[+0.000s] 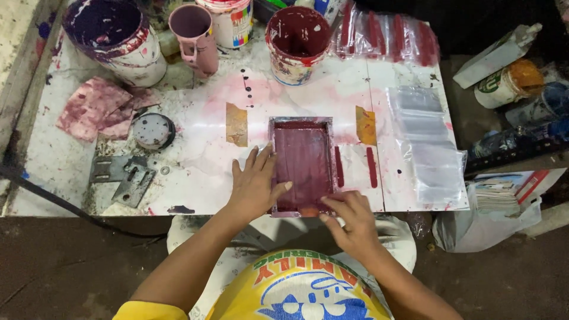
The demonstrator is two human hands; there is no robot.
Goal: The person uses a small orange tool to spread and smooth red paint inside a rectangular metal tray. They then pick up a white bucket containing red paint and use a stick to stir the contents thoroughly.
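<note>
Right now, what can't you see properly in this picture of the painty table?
- Head view: the table under the dark red frame is covered by the frame itself.
- The frame's left edge is hidden by the left hand; its near right corner by the right hand.
- The bottom of the dark red bucket is too dark to see.
- The purple bucket is cut off by the top edge.
- The stack of clear bags: too see-through to count.

A yellow shirt point(296, 293) with short sleeves covers the person; its front bears a blue-and-white printed picture under arched green and red lettering. Both forearms and both hands are bare.
</note>
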